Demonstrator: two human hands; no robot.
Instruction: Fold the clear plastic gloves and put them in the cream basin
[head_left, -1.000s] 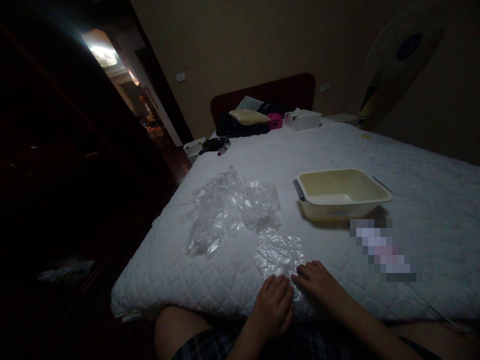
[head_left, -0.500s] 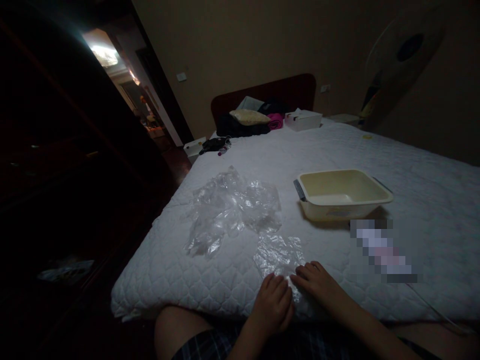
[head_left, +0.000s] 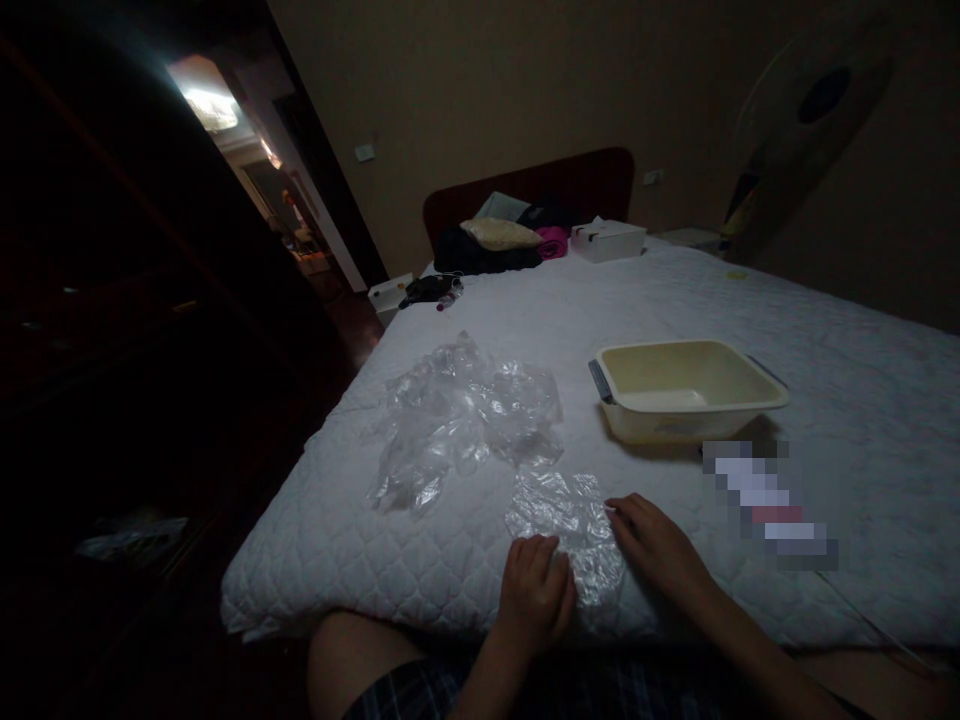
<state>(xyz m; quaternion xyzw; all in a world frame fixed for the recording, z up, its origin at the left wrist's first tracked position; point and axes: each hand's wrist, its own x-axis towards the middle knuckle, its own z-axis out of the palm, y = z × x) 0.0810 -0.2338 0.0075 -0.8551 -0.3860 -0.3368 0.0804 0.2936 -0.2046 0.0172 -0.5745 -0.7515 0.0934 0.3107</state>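
A small clear plastic sheet (head_left: 564, 520) lies flat on the white quilted bed (head_left: 712, 300) near its front edge. My left hand (head_left: 531, 592) rests at the sheet's near left corner, fingers curled down onto its edge. My right hand (head_left: 658, 548) lies at the sheet's right side, fingers stretched flat and touching the plastic. Farther back on the left sits a pile of crumpled clear plastic (head_left: 457, 420). A cream square basin (head_left: 686, 388) with dark handles stands to the right of that pile.
A blurred-out item (head_left: 769, 500) lies right of my right hand. At the headboard (head_left: 529, 185) are dark clothes, a pillow (head_left: 499, 233), a pink item and a white box (head_left: 607, 240). A fan (head_left: 806, 110) stands at the right. The floor on the left is dark.
My two hands have drawn apart along the sheet's near edge: the left slid left and back, the right moved right and forward. The sheet now lies more spread between them.
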